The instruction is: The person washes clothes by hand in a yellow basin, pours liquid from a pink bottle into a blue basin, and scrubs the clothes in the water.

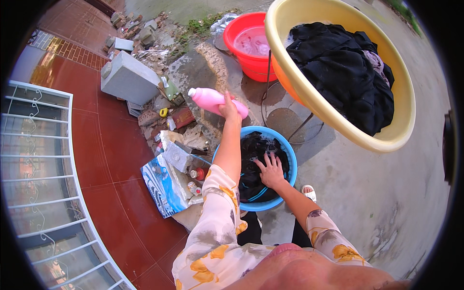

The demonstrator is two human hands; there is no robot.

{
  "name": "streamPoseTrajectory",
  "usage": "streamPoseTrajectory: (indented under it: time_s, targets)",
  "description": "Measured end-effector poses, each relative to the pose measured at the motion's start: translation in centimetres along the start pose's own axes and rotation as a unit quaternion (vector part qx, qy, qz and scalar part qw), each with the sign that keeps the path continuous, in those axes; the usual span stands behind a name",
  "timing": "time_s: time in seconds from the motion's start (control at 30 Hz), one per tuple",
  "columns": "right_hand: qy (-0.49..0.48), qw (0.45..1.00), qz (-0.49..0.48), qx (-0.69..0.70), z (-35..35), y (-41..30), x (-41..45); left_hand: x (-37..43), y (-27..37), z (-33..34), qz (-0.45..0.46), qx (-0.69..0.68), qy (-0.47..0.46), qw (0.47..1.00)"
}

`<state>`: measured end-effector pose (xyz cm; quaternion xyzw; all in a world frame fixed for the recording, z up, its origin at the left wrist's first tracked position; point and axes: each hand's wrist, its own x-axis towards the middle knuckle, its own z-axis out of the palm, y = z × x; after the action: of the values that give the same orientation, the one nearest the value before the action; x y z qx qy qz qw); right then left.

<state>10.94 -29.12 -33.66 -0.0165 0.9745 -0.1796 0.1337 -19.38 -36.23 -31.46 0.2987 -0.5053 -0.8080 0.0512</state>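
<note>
My left hand (230, 106) grips a pink plastic bottle (210, 100) with a white cap, held tilted above the stone slab left of the blue basin. The bottle's cap end points to the upper left. My right hand (271, 172) lies with fingers spread on wet black clothes (253, 152) with some suds, inside the blue plastic basin (293, 159). Light blue stripes show on part of the cloth. A large yellow basin (406, 119) on a metal stand holds more dark clothes (337, 69) and a light purple cloth (375, 63).
A red bucket (253, 65) with a basin of pinkish suds stands beyond the blue basin. At left are a grey block (130, 78), a yellow tape measure (164, 112), a red bottle (199, 174), a blue-and-white box (163, 188) and rubble. White window bars (40, 156) stand farther left.
</note>
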Motion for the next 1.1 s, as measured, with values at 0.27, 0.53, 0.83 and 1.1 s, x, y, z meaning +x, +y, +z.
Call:
streamPoseTrajectory:
  time_s: [0.27,0.53,0.83,1.1]
  targets:
    - [-0.055,0.986,-0.005,0.157,-6.2,2.4,2.3,-4.9,11.1,-14.1,0.203,0.203,-0.195,0.938]
    - [0.075,0.885,-0.101,0.448,-24.6,-14.1,2.5,-20.0,21.1,-25.6,0.302,0.481,-0.203,0.797]
    - [0.130,0.920,-0.240,0.281,-20.8,-16.0,0.6,-25.4,18.8,-30.8,0.271,0.563,-0.241,0.743]
    - [0.054,0.868,-0.439,0.226,-23.6,-12.9,-1.1,-27.1,19.6,-31.5,0.161,0.454,-0.320,0.816]
